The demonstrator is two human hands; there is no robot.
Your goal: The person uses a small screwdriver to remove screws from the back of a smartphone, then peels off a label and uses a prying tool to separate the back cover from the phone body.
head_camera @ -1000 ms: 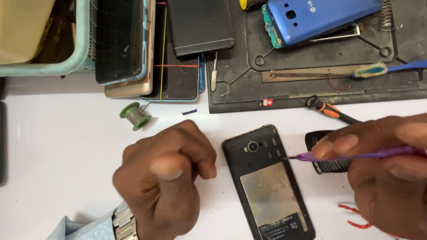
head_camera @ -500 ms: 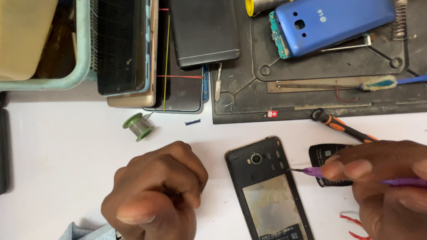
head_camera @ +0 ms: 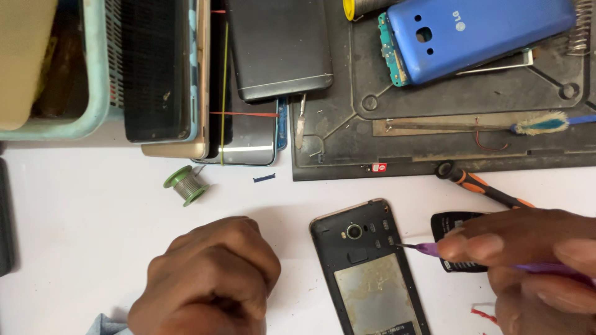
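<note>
Phone (head_camera: 367,273) lay open-backed on the counter (head_camera: 93,248); the screwdriver (head_camera: 428,249), pinched in the right hand (head_camera: 534,260), was best kept steady at three o'clock; the left hand (head_camera: 208,282) was fisted, empty.

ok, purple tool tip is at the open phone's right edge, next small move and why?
Probably bring the left hand onto the open phone to steady it. The right hand has the purple tool tip against the upper right edge, but the phone lies loose on the white table, the left fist beside it, apart.
</note>
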